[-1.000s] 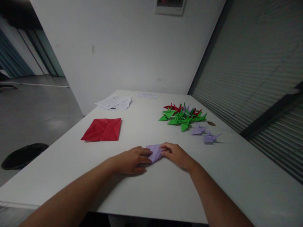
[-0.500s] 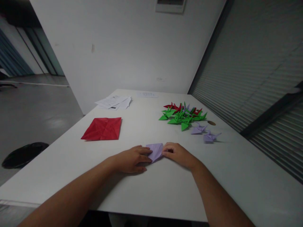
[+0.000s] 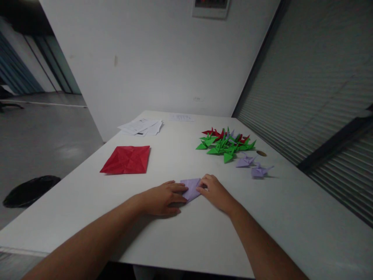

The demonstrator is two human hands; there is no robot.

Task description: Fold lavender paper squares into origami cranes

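Observation:
A small folded sheet of purple paper (image 3: 192, 189) lies on the white table (image 3: 186, 241) near its front edge. My left hand (image 3: 166, 198) rests flat beside it, fingers spread, with fingertips pressing on the paper's left part. At the paper's right edge, the thumb and fingers of my right hand (image 3: 214, 190) are pinched together on it. The bit of paper between those fingertips is mostly hidden.
Red creased paper (image 3: 126, 159) lies at the left, with printed sheets (image 3: 141, 126) behind it. Several green cranes (image 3: 223, 147) and red ones are heaped at the back right, near two purple cranes (image 3: 260, 171) and a round brown disc (image 3: 261, 153). Blinds line the right.
My right hand has shifted slightly left over the paper, its fingertips now further in from the right corner. My left hand has stayed on the paper.

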